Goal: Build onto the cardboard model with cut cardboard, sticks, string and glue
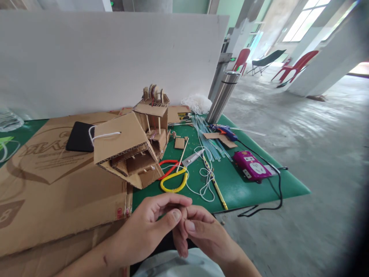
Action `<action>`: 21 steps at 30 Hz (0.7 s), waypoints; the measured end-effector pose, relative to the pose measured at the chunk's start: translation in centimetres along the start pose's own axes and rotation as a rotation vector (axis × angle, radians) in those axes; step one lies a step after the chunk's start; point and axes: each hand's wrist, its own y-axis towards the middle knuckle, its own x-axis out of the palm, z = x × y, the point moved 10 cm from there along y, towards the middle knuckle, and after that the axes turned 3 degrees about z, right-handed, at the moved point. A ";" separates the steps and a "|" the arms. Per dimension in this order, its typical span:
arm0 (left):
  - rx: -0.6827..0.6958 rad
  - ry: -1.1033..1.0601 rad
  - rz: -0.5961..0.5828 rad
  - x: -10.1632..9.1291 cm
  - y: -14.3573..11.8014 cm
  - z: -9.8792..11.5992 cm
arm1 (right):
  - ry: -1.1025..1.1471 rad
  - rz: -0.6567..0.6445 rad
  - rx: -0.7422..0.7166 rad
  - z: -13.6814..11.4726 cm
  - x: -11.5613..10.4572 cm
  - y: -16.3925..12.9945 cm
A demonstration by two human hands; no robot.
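Note:
My left hand (pixel 155 217) and my right hand (pixel 206 231) meet in front of the table's near edge, fingertips touching and overlapping. Both are closed, with fingers bent and thumbs pressed in; whatever lies between them, if anything, is hidden. Just beyond lie scissors (pixel 173 184) with red and yellow handles, blades spread, by a tangle of white string (pixel 206 188). A yellow patterned pencil (pixel 219 190) rests to the right. Further back, a cardboard box model (pixel 121 134) with a white string loop leans beside a taller cardboard piece (pixel 154 107) bearing round discs.
A purple power socket (pixel 252 165), a blue glue gun (pixel 225 131) and clear glue sticks (pixel 206 132) lie on the green table (pixel 288 186). A steel flask (pixel 223 96) stands at its back edge. A black flat object (pixel 80 136) lies on the large cardboard sheet (pixel 72 200).

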 end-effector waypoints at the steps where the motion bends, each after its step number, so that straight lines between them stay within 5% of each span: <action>1: 0.006 0.002 0.005 -0.1 0.0 0.0 | -0.008 0.000 -0.001 0.0 0.0 0.0; 9: 0.077 0.035 0.021 -0.7 -0.3 0.3 | -0.065 0.041 -0.088 -0.8 -0.8 -0.5; 15: 0.115 0.126 0.075 -1.6 -0.8 0.7 | -0.060 0.300 -0.188 -1.9 -3.3 -0.8; 21: 0.155 0.307 0.092 -1.6 -1.2 1.0 | 0.023 0.394 -0.266 -3.2 -3.6 -1.0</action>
